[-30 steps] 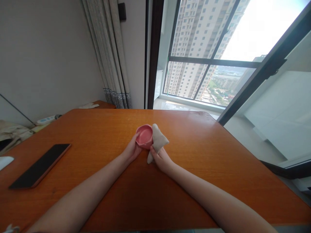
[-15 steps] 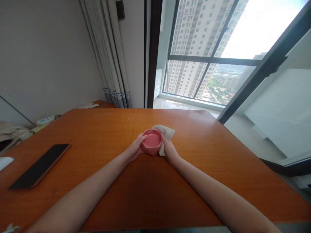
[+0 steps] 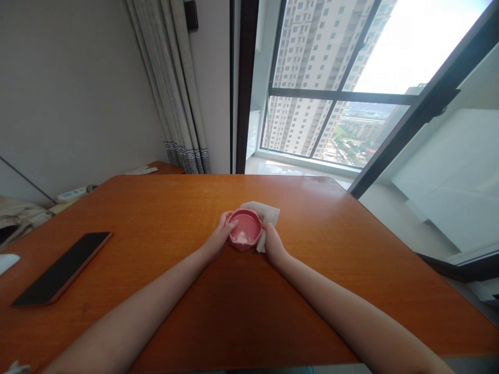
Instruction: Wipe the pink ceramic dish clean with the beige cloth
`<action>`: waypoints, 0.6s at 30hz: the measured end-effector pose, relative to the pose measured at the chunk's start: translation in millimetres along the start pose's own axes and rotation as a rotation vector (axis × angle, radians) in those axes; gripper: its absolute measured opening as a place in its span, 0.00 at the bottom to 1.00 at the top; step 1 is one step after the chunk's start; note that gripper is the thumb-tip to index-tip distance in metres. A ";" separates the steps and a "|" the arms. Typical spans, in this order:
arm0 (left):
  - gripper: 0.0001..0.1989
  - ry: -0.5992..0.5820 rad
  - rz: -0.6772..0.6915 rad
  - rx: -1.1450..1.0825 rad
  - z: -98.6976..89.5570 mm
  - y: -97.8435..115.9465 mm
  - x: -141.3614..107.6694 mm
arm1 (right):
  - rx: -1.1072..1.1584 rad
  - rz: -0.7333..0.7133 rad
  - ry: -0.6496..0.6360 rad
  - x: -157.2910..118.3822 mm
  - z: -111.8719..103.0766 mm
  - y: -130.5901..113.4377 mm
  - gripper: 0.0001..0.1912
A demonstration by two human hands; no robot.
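Observation:
A pink faceted bowl-like dish (image 3: pixel 245 228) is held over the middle of the wooden table, its hollow tilted toward me. My left hand (image 3: pixel 220 235) grips its left side, the thumb over the rim. On the right, my right hand (image 3: pixel 273 243) is closed on a white cloth or tissue (image 3: pixel 268 213), with its fingertips against the dish's right side. The cloth spreads behind the dish and hangs down beside it. The fingers under the dish and cloth are hidden.
A black flat device with a reddish edge (image 3: pixel 64 267) lies at the table's left. Part of a white object (image 3: pixel 8 262) shows at the left edge. Beyond the wooden table (image 3: pixel 312 197) are a curtain (image 3: pixel 175 93) and a large window.
The dish has tipped more toward me and turned slightly, showing more of its inside. My left thumb reaches further over the rim, and the cloth has shifted slightly behind it.

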State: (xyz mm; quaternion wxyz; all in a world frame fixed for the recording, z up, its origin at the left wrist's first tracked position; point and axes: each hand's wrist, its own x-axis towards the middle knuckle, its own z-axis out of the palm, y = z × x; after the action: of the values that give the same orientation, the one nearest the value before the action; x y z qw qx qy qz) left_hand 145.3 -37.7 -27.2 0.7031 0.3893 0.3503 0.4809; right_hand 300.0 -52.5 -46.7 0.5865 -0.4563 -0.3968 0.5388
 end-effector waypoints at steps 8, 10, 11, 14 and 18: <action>0.20 0.110 0.209 -0.050 3.8 -9.1 3.5 | -0.077 -0.026 0.063 -23.1 17.2 -0.3 0.32; 0.21 0.106 0.205 -0.037 3.7 -9.7 3.1 | -0.108 -0.043 0.099 -24.4 17.9 -2.6 0.33; 0.21 0.094 0.183 -0.022 3.0 -9.4 2.7 | -0.118 -0.051 0.119 -23.3 17.0 -3.7 0.33; 0.22 0.056 0.085 0.061 -1.4 -6.7 1.0 | -0.117 -0.088 0.131 -16.5 11.3 -7.0 0.30; 0.19 0.038 0.144 0.241 -6.4 -4.5 0.7 | -0.080 -0.091 0.030 -11.2 6.9 -10.5 0.27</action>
State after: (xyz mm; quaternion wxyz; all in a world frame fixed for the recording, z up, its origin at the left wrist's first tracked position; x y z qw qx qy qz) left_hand 141.8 -36.7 -34.1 0.6081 0.4859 0.3902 0.4919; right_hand 295.1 -62.8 -34.4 0.5976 -0.4688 -0.4295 0.4885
